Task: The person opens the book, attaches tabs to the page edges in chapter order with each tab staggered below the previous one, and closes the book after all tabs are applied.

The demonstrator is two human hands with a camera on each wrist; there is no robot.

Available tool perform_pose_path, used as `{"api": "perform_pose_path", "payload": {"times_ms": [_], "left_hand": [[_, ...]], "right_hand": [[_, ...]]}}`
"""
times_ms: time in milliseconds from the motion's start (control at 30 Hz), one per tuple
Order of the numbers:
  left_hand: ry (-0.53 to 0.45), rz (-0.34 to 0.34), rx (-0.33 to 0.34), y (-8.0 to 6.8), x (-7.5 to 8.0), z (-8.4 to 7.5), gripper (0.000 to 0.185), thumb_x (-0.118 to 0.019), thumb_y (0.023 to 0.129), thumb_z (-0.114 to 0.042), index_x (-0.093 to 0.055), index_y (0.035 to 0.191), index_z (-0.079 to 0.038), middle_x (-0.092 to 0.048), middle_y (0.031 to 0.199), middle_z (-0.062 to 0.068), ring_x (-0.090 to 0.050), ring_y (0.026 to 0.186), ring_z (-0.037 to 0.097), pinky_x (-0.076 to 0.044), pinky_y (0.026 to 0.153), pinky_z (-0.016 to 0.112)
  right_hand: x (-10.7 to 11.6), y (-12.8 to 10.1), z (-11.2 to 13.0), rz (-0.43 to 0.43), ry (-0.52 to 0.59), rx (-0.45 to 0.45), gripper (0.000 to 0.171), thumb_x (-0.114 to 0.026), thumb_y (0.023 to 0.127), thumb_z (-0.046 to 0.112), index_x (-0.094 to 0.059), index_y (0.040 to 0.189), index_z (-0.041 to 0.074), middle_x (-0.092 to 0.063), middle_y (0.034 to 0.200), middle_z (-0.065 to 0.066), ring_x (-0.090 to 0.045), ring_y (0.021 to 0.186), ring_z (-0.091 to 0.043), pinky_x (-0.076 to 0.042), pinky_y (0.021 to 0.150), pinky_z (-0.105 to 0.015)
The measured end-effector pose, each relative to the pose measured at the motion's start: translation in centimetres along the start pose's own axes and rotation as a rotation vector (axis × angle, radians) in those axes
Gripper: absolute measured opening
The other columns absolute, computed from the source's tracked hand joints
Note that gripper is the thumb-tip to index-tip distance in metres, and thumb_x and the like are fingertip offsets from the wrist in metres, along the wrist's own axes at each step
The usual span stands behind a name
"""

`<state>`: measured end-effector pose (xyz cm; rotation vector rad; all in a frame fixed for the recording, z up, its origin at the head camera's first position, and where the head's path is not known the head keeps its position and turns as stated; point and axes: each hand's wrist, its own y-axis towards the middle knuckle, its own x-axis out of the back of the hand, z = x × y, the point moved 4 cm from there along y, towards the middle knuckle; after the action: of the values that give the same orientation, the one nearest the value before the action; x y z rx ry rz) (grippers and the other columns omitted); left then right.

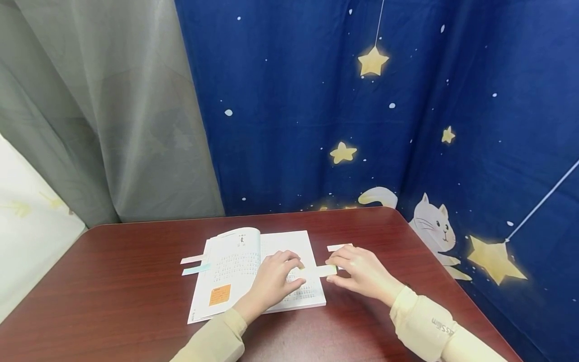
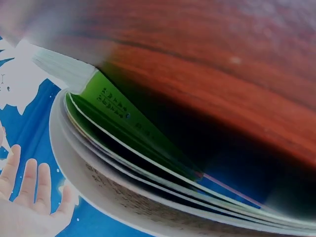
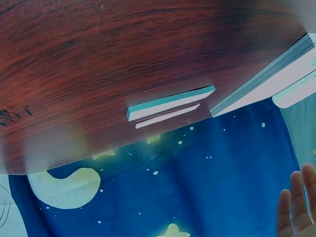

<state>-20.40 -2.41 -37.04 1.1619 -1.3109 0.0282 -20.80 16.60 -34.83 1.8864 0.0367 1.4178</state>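
An open book (image 1: 237, 274) lies on the table, its left pages arched up. A pale yellow sticky tab (image 1: 326, 271) sticks out past the right page's edge. My left hand (image 1: 273, 279) is over the right page, fingers spread, with its fingertips near the tab's inner end. My right hand (image 1: 359, 269) is beside the book, fingertips and thumb around the tab's outer end; any contact is hard to tell. In the left wrist view the left fingers (image 2: 43, 185) look straight and apart. The right fingers (image 3: 298, 197) look extended in the right wrist view.
A pink tab (image 1: 192, 259) and a blue tab (image 1: 196, 270) stick out from the book's left side. An orange note (image 1: 219, 295) is on the left page. Beyond my right hand lie a teal-edged pad (image 3: 170, 102) and a thin pink pad (image 3: 168, 116). Curtains hang behind the table (image 1: 135, 301).
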Motion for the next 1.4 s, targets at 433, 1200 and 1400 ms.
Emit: {"api": "perform_pose_path", "payload": {"times_ms": [433, 1200, 1400], "left_hand": [[0.042, 0.088, 0.054, 0.0, -0.3, -0.1, 0.022, -0.07, 0.072, -0.031, -0.064, 0.088, -0.017, -0.057, 0.098, -0.003, -0.051, 0.088, 0.015, -0.04, 0.076, 0.037], [0.046, 0.087, 0.035, 0.5, -1.0, -0.5, 0.022, -0.071, 0.07, -0.031, -0.065, 0.086, -0.017, -0.056, 0.098, -0.002, -0.051, 0.087, 0.017, -0.04, 0.074, 0.038], [0.04, 0.071, 0.026, 0.7, -1.1, -0.8, 0.022, -0.071, 0.069, -0.031, -0.065, 0.085, -0.017, -0.056, 0.097, -0.003, -0.052, 0.087, 0.016, -0.04, 0.073, 0.038]], "right_hand": [[0.1, 0.6, 0.6, -0.074, -0.014, 0.048, 0.008, -0.068, 0.072, 0.019, -0.063, 0.076, 0.017, -0.058, 0.08, 0.008, -0.054, 0.076, -0.008, -0.046, 0.065, -0.026], [1.3, 0.6, 1.2, -0.089, -0.055, 0.103, 0.006, -0.067, 0.072, 0.015, -0.064, 0.077, 0.015, -0.058, 0.084, 0.004, -0.055, 0.082, -0.013, -0.046, 0.073, -0.032], [1.8, 0.4, 1.1, -0.103, -0.052, 0.119, 0.005, -0.066, 0.073, 0.015, -0.064, 0.077, 0.014, -0.058, 0.084, 0.003, -0.055, 0.084, -0.013, -0.046, 0.073, -0.031]]}}
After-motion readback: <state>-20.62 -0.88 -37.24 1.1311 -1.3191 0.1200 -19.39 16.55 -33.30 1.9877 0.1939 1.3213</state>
